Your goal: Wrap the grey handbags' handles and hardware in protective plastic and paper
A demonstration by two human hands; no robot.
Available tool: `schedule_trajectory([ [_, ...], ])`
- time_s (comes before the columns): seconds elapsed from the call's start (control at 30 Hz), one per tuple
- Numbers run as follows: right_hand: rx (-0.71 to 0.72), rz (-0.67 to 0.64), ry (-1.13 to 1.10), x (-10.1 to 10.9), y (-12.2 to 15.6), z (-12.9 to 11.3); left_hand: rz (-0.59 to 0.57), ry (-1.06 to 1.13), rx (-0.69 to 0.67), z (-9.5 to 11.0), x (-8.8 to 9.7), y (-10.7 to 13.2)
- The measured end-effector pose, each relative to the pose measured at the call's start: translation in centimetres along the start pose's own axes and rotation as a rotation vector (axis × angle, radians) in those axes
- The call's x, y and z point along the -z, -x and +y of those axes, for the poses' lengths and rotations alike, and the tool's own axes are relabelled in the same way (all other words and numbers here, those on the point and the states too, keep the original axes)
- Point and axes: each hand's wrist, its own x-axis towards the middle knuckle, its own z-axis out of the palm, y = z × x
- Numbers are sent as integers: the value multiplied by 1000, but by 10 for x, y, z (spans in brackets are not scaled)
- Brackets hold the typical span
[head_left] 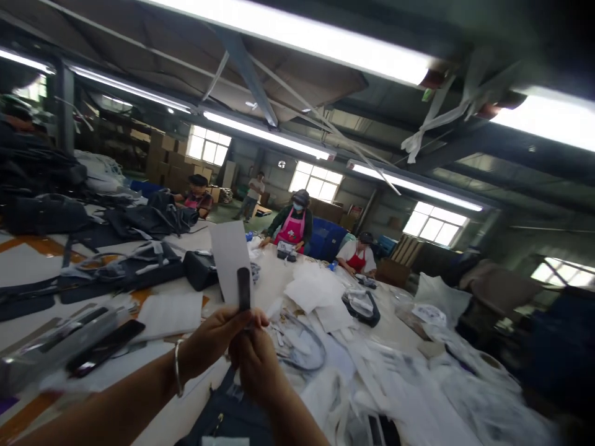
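Observation:
My left hand point(218, 337), with a bangle at its wrist, is closed around the lower part of a dark flat strip point(243, 288) that stands upright. Pressed close against it, my right hand point(255, 353) has its fingers curled; what they grip is hidden. A thin white sheet point(227, 251) rises behind the strip, its bottom edge meeting my hands, so I cannot tell which one holds it. Below them on the table lies a dark fabric bag piece point(227, 412) with a small metal zipper pull.
A phone point(106, 348) lies at the left beside white sheets point(171, 314). Dark bags point(149, 217) are heaped farther back. White sheets point(320, 291) and clear plastic wrapping point(483, 396) cover much of the right. Across the table, a person in a pink apron point(292, 229) stands among other workers.

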Motion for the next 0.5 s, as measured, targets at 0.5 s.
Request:
schedule_trajectory([
  [0.5, -137, 1, 543, -28, 10, 69, -24, 110, -249, 37, 79, -5],
])
